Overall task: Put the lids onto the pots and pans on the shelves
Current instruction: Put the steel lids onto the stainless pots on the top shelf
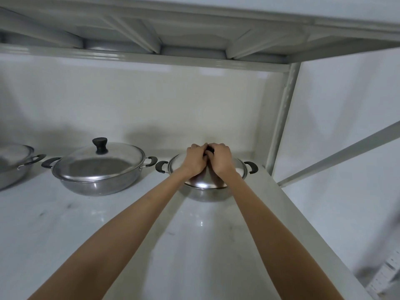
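Both hands meet at 12 o'clock over the right pot (206, 194), a round shiny steel one with black loop handles: the left hand (195, 159) and right hand (220, 160) grip the dark knob (209, 150) of its domed metal lid (201, 182), which sits on the rim. At 10 o'clock stands a similar pot (95, 185) under a glass lid (99, 162) on the smooth white shelf (65, 224)

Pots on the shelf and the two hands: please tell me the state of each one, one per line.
Middle pot: covered, glass lid seated, black knob up.
Right pot: metal lid on it, both hands on the knob.
Left pot: partly out of view, lid appears to be on.
Left hand: closed on the right lid's knob.
Right hand: closed on the same knob.
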`<control>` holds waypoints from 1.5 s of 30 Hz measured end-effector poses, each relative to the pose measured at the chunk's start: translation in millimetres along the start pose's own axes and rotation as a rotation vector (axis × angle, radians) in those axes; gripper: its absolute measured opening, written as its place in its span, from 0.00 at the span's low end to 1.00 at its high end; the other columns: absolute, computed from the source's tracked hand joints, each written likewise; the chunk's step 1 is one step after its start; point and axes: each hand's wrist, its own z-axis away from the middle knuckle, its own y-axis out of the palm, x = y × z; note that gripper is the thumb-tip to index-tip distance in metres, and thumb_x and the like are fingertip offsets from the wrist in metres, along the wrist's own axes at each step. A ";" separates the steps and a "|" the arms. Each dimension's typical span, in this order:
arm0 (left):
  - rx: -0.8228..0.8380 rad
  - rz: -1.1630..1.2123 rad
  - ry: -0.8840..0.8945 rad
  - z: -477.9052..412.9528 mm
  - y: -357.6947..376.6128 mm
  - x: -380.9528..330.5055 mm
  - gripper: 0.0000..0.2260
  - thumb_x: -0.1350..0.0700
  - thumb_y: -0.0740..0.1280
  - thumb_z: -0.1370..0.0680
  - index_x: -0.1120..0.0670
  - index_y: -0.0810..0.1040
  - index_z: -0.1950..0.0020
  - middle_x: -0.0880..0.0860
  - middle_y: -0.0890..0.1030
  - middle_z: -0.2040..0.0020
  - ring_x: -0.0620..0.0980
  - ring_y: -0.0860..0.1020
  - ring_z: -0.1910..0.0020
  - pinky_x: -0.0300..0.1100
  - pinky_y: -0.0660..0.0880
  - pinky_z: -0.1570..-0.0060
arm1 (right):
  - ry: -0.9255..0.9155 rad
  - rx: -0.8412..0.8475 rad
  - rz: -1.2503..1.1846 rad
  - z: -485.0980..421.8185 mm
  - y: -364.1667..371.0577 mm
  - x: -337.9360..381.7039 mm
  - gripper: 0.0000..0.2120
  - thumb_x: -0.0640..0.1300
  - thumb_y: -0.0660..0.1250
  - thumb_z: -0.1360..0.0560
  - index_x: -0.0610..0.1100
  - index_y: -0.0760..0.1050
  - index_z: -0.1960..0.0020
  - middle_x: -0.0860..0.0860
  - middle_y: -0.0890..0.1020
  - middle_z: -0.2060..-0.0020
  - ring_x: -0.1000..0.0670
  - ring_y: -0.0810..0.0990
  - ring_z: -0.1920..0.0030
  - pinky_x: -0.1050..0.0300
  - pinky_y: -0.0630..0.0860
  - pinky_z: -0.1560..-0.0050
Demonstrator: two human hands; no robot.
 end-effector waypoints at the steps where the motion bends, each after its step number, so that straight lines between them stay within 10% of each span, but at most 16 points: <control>1: 0.007 -0.010 -0.003 0.7 -0.6 -1.2 0.16 0.66 0.56 0.24 0.62 0.74 0.38 0.66 0.81 0.49 0.64 0.74 0.44 0.50 0.68 0.42 | -0.001 0.007 -0.011 -0.5 -1.6 0.2 0.12 0.40 0.60 0.22 0.38 0.80 0.44 0.40 0.84 0.48 0.39 0.79 0.46 0.48 0.73 0.42; 19: 0.328 -0.402 -0.158 37.4 -48.3 -27.2 0.16 0.58 0.57 0.20 0.59 0.73 0.34 0.61 0.74 0.36 0.60 0.74 0.38 0.50 0.72 0.40 | 0.063 0.179 0.229 37.2 -44.5 5.9 0.12 0.41 0.59 0.22 0.38 0.75 0.42 0.41 0.81 0.46 0.40 0.79 0.45 0.49 0.76 0.45; 23: 0.399 -0.463 -0.151 69.1 -60.5 -42.4 0.11 0.55 0.61 0.22 0.61 0.78 0.49 0.61 0.81 0.45 0.60 0.79 0.45 0.48 0.75 0.49 | 0.050 0.248 0.295 63.2 -54.8 13.9 0.09 0.39 0.61 0.24 0.37 0.77 0.50 0.43 0.82 0.56 0.42 0.80 0.54 0.55 0.73 0.57; 27: 0.439 -0.475 -0.165 110.6 -69.0 -62.9 0.17 0.52 0.60 0.20 0.60 0.75 0.36 0.58 0.79 0.38 0.58 0.77 0.39 0.45 0.73 0.44 | -0.028 0.288 0.293 105.5 -63.8 25.7 0.05 0.37 0.61 0.24 0.39 0.74 0.56 0.48 0.74 0.67 0.46 0.74 0.59 0.59 0.65 0.66; 45: 0.399 -0.372 0.019 340.0 -128.8 -90.9 0.17 0.47 0.62 0.21 0.55 0.75 0.36 0.56 0.78 0.38 0.55 0.75 0.39 0.46 0.71 0.42 | 0.034 0.264 0.041 338.5 -95.0 89.8 0.09 0.48 0.65 0.24 0.44 0.79 0.49 0.50 0.79 0.55 0.46 0.80 0.51 0.49 0.77 0.47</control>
